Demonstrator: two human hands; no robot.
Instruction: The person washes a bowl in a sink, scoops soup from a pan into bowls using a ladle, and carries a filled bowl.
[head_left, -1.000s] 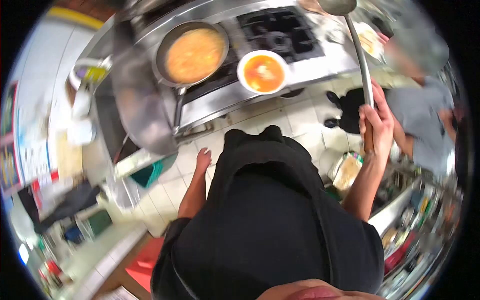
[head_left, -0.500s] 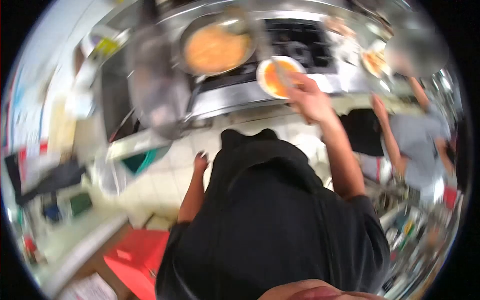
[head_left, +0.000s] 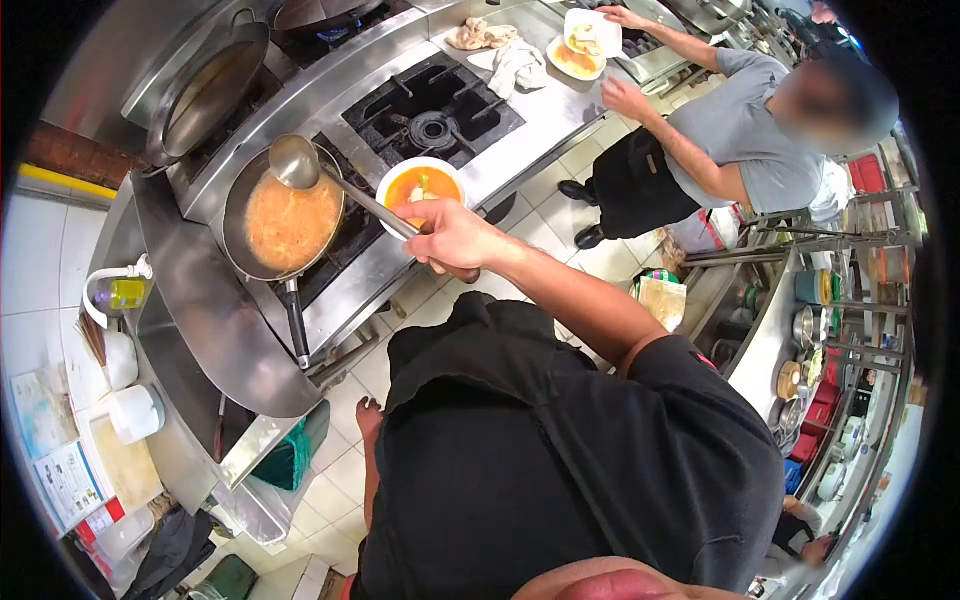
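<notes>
In my right hand (head_left: 448, 238) is the handle of a metal ladle (head_left: 362, 199), its fingers wrapped round it. The ladle's round bowl is over the upper edge of a pan (head_left: 335, 215) of bubbling orange sauce (head_left: 290, 228). Just beyond my right hand, partly behind the ladle, stands a white bowl (head_left: 459, 186) of orange soup with pale and green pieces. Low beside my apron hangs my left hand (head_left: 369, 416), its fingers curled. Whether anything is in it is hidden.
A black burner grate (head_left: 433, 115) lies beyond the bowl, with crumpled cloths (head_left: 518, 66) past it. A large wok (head_left: 215, 90) stands at the upper left. On the right, a co-worker (head_left: 725, 130) in grey handles white dishes (head_left: 577, 57). A steel panel (head_left: 225, 320) borders the stove.
The ladle has gone from over the white bowl to the pan's upper edge. My view has turned and sharpened. My right hand still grips the ladle.
</notes>
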